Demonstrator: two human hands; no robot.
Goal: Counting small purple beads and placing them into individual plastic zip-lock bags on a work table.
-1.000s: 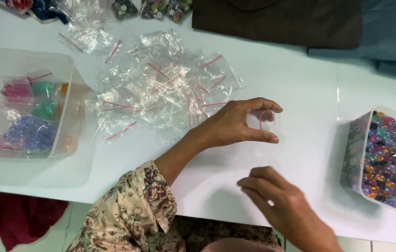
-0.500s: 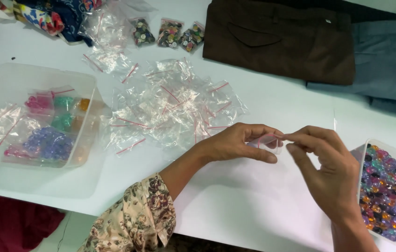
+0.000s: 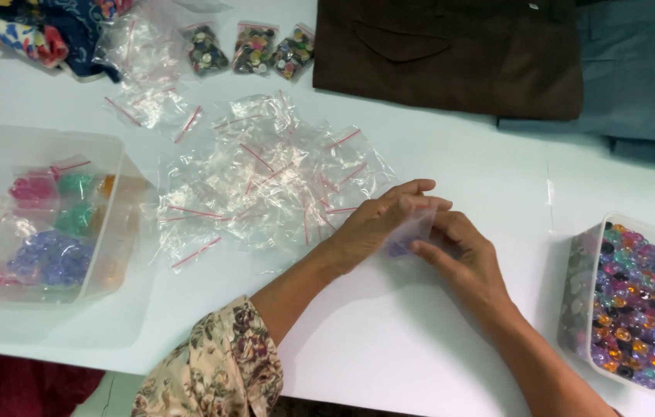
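My left hand (image 3: pixel 378 220) and my right hand (image 3: pixel 463 255) meet over the white table (image 3: pixel 436 355), both pinching one small clear zip bag (image 3: pixel 411 232). A few bluish beads show through the bag near its lower edge. Just left of my hands lies a loose pile of empty clear zip bags (image 3: pixel 258 181) with red seal strips. At the right edge stands a clear tub of mixed coloured beads (image 3: pixel 636 305), a hand's width from my right wrist.
A clear plastic tub (image 3: pixel 42 224) at the left holds filled bags of pink, green and blue beads. Three small bags of dark mixed beads (image 3: pixel 254 50) lie at the back. Brown cloth (image 3: pixel 451 54) and grey-blue cloth (image 3: pixel 636 69) cover the far right; patterned fabric (image 3: pixel 26 31) lies far left.
My right hand rose from the table's front edge to join the left hand on the small bag. The camera view shifted, showing more of the far side.
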